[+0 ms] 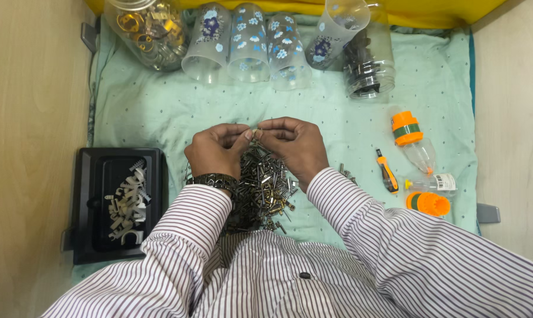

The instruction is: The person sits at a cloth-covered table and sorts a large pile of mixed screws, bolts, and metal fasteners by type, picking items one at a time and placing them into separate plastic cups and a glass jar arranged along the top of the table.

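**K:** Mint-green dotted cloth [160,112] covers the work surface, with wood panels on both sides and a yellow edge beyond the hands. What are the hands doing?

**R:** Left hand [216,150] and right hand [296,144] meet at the fingertips, both closed narrow. They pinch one small metal piece [256,133] between them. It's too small to identify.

**K:** Where's the stock?

**R:** Pile of small metal fasteners [263,185] sits directly under and between the wrists, running back toward the body. Mixed dark and brassy bits. The pinched piece is just above the far end of the pile.

**K:** Anything on the wrist?

**R:** Dark metal watch band [214,180] on the left wrist. Striped shirt sleeves on both arms.

**K:** What's left of the left hand?

**R:** Black tray [90,176], near the left forearm, holding whitish plastic clips [128,203].

**K:** Right of the right hand?

**R:** Small orange-and-black utility knife [387,172] is closest. Further out are a clear bottle with an orange-green cap [412,138] lying on its side, an orange round fitting [428,204], and a small clear bottle with a label [437,184] beside it.

**K:** Beyond the hands?

**R:** Row of containers lying on their sides, well apart from the hands: a clear jar of gold-coloured metal parts [148,32], four clear tumblers with blue flower prints [248,44], and a clear jar of dark parts [369,68].
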